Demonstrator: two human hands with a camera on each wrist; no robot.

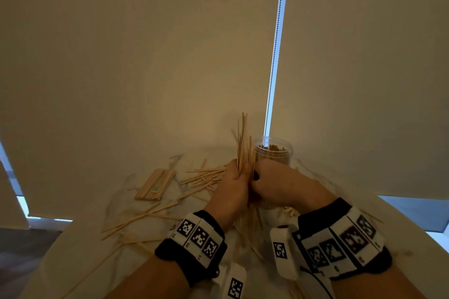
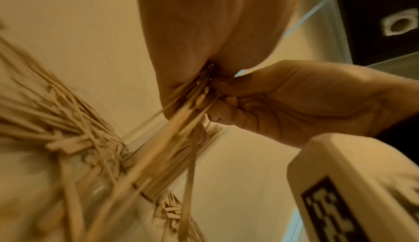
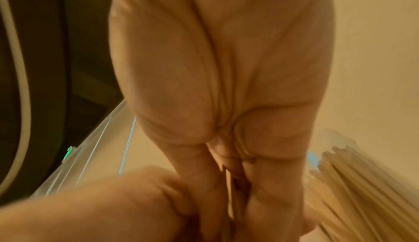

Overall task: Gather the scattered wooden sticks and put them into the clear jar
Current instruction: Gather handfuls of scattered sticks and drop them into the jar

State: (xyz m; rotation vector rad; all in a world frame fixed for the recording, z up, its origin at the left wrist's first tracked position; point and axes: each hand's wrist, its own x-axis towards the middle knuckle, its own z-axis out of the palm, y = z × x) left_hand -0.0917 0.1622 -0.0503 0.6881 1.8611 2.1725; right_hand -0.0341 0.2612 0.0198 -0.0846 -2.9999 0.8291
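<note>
A bundle of thin wooden sticks (image 1: 243, 143) stands nearly upright, gripped low down by both hands pressed together. My left hand (image 1: 233, 178) wraps it from the left and my right hand (image 1: 268, 181) from the right. The clear jar (image 1: 274, 152) stands just behind the right hand and holds several sticks. In the left wrist view the bundle (image 2: 188, 106) fans out below the left hand (image 2: 199, 49), with the right hand (image 2: 283, 102) curling its fingers onto it. In the right wrist view the right hand (image 3: 226, 93) closes on a stick (image 3: 229, 179) beside the left hand (image 3: 127, 201).
Several loose sticks (image 1: 204, 175) lie scattered over the pale marbled table (image 1: 243, 255), left of and under the hands. A flat packet of sticks (image 1: 155, 184) lies at the far left. A blind with a bead chain (image 1: 275, 56) hangs close behind the jar.
</note>
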